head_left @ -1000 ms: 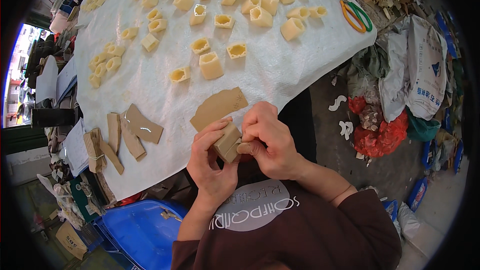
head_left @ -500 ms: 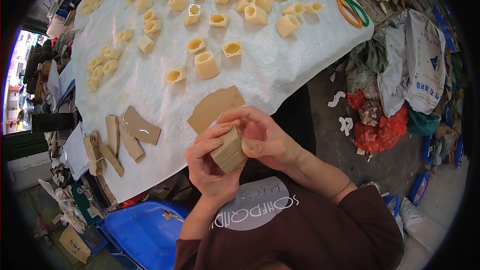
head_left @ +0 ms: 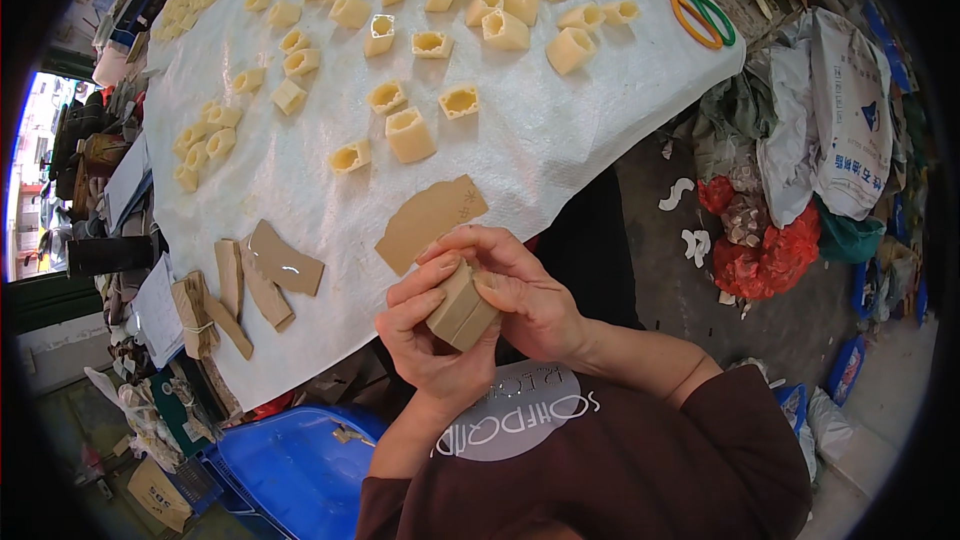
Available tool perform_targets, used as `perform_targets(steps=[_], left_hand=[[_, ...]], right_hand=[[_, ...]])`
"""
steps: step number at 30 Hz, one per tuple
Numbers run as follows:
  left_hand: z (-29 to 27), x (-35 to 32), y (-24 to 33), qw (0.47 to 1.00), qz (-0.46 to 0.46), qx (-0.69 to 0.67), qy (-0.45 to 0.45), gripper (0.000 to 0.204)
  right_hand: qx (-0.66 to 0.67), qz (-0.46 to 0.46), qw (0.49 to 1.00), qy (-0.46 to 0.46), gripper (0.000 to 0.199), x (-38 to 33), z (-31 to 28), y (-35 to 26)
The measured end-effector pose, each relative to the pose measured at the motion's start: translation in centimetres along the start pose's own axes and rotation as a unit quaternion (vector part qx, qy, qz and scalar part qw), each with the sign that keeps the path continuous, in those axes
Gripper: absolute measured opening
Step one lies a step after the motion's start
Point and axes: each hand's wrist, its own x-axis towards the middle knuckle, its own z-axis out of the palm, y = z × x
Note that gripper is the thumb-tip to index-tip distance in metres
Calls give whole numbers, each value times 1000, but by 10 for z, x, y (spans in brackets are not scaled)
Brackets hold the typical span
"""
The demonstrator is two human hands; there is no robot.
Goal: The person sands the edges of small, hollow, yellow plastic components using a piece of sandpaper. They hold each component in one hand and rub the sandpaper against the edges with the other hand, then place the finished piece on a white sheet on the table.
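Both hands hold a small brown block-shaped piece (head_left: 463, 312) with a seam along its side, close to my body at the table's near edge. My left hand (head_left: 428, 335) wraps round it from the left, fingers over its top. My right hand (head_left: 530, 290) grips its upper right side, thumb pressed on the top edge. Just beyond my hands lies a flat tan cardboard piece (head_left: 430, 218) with a curved edge and faint writing. What the block contains is hidden by my fingers.
Several pale yellow hollow pieces (head_left: 410, 135) stand over the white sheet (head_left: 310, 200). Brown strips (head_left: 265, 285) lie at the left edge. Scissors with orange and green handles (head_left: 700, 18) rest at the far right. A blue plastic tub (head_left: 285, 470) sits lower left; bags (head_left: 765, 250) stand right.
My right hand's raised fingers have come down and closed in on the block, its thumb now on the top edge. The block has moved slightly to the right; the view has shifted a little.
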Motion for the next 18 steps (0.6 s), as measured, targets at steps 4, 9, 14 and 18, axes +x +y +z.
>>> perform_targets(steps=[4,9,14,18], left_hand=[[5,0,-7,999,30,7,14,54],[2,9,-14,997,69,8,40,55],[-1,15,-17,995,83,38,46,54],[4,15,-25,992,115,19,41,56]], right_hand=[[-39,-5,999,13,42,3,3,-2],[-150,-40,986,67,41,5,-6,-6],[-283,-18,958,37,29,1,-2,-22],[-251,-17,966,53,24,3,5,-24]])
